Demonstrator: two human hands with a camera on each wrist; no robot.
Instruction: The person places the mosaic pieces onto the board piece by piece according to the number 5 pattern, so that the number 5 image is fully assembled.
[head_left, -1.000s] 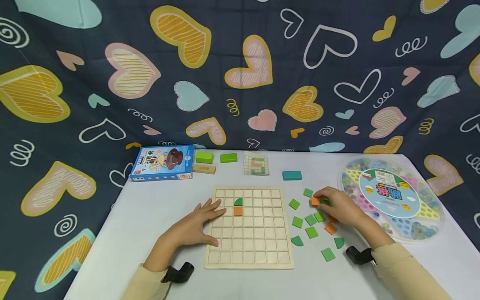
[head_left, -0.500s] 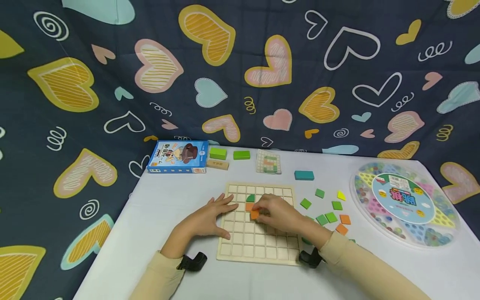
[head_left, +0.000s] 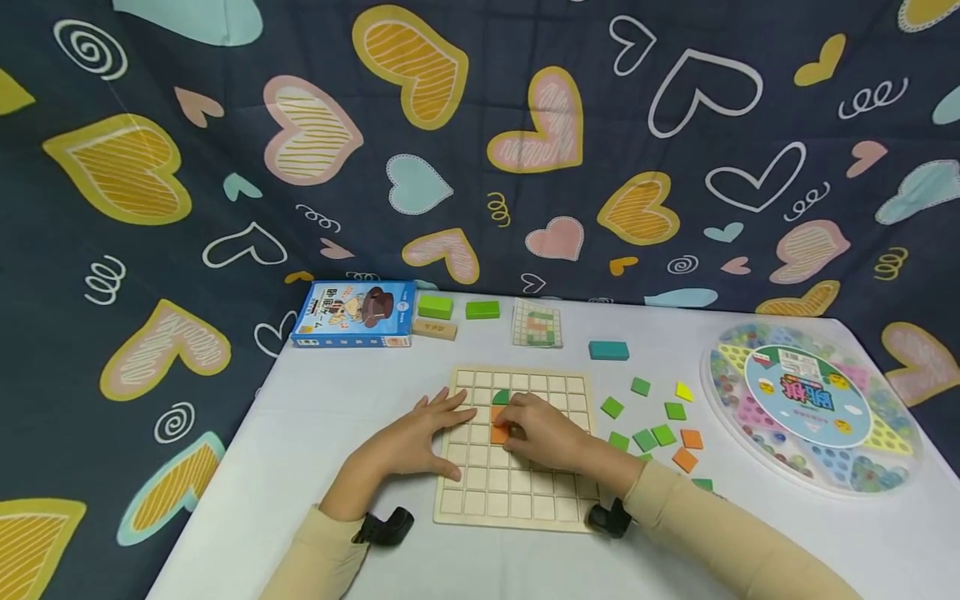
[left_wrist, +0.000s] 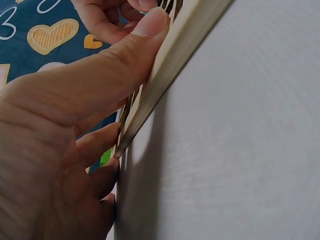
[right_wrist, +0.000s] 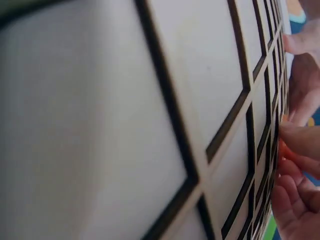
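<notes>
The right hand (head_left: 543,433) lies over the middle of the wooden grid board (head_left: 517,500), its fingertips pinched on an orange tile (head_left: 498,434) that sits low on the board, in the cell just below another orange tile (head_left: 497,414). A dark green quarter-round tile (head_left: 501,397) fills the cell above that one, just beyond the grip. In the right wrist view the fingers (right_wrist: 295,145) press against the grid with a sliver of orange between them.

The left hand (head_left: 408,442) rests flat on the left edge of the board, fingers straight and spread, just to the left of the grip; the left wrist view shows its thumb (left_wrist: 105,70) laid along the board's rim, holding nothing.

To the right of the grip, loose tiles are scattered on the white bench (head_left: 315,442): several green tiles (head_left: 645,439), two orange ones (head_left: 691,438) and a yellow piece (head_left: 682,391). Farther right lies a round plastic marble game case (head_left: 813,408). Beyond the grip, at the far edge of the bench, stand a blue game box (head_left: 354,313), two light green blocks (head_left: 435,307), a plain wooden block (head_left: 434,329), a pattern card (head_left: 537,323) and a teal block (head_left: 608,350).
</notes>
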